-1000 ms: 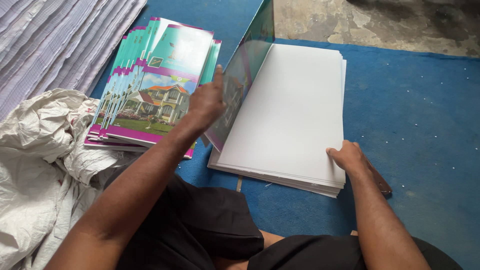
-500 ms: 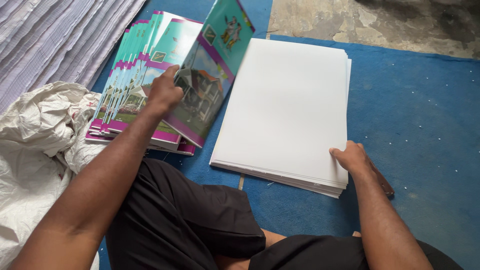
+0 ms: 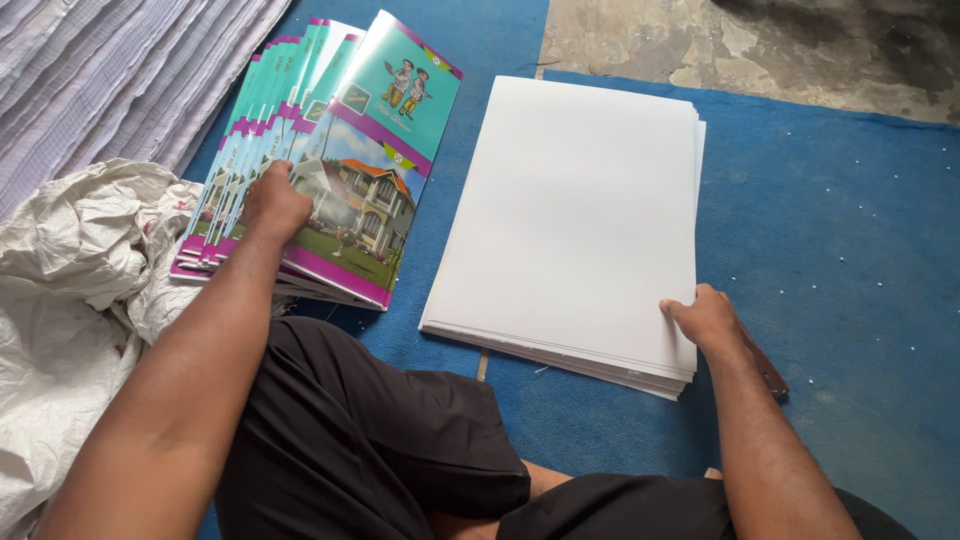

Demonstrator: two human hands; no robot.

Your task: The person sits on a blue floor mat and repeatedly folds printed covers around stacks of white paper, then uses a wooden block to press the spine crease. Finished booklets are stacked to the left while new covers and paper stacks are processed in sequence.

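Glossy covers [image 3: 360,190] under left hand [image 3: 275,205] | right hand [image 3: 710,320] on white stack [image 3: 580,220]

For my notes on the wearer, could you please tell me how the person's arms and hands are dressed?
Both arms are bare to the frame's edge, with no sleeves in view. The left hand and right hand wear no gloves, and no rings, watch or bracelets show. Black shorts cover the lap.

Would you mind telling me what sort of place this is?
Probably a small print or binding workshop, worked on the floor: fanned printed covers, a white sheet stack, and a blue mat over concrete.
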